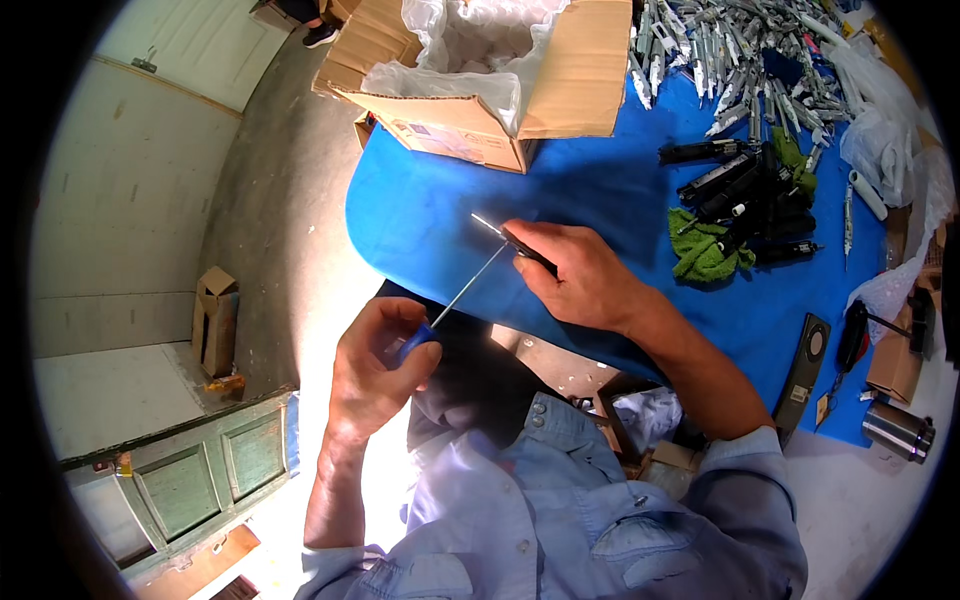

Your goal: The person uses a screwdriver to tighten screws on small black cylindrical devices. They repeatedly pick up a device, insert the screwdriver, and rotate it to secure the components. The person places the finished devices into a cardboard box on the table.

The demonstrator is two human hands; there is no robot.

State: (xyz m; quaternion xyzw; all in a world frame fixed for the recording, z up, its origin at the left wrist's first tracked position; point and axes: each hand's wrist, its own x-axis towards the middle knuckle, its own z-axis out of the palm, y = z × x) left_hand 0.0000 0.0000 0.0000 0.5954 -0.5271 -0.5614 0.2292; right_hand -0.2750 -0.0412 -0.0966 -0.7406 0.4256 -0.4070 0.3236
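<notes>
My left hand is closed round the blue handle of a screwdriver. Its long thin metal shaft slants up and to the right, away from my body. In my right hand a slim black piece with a thin silver end is pinched between thumb and fingers; its exact kind is not plain. The screwdriver's tip meets this piece, or lies right beside it, just in front of my right fingertips. Both hands are above the near edge of the blue-covered table.
An open cardboard box lined with plastic stands at the table's far side. Many slim grey-white pieces are heaped far right. Nearer lie black devices, a green cloth, a flat dark bar and a metal cylinder.
</notes>
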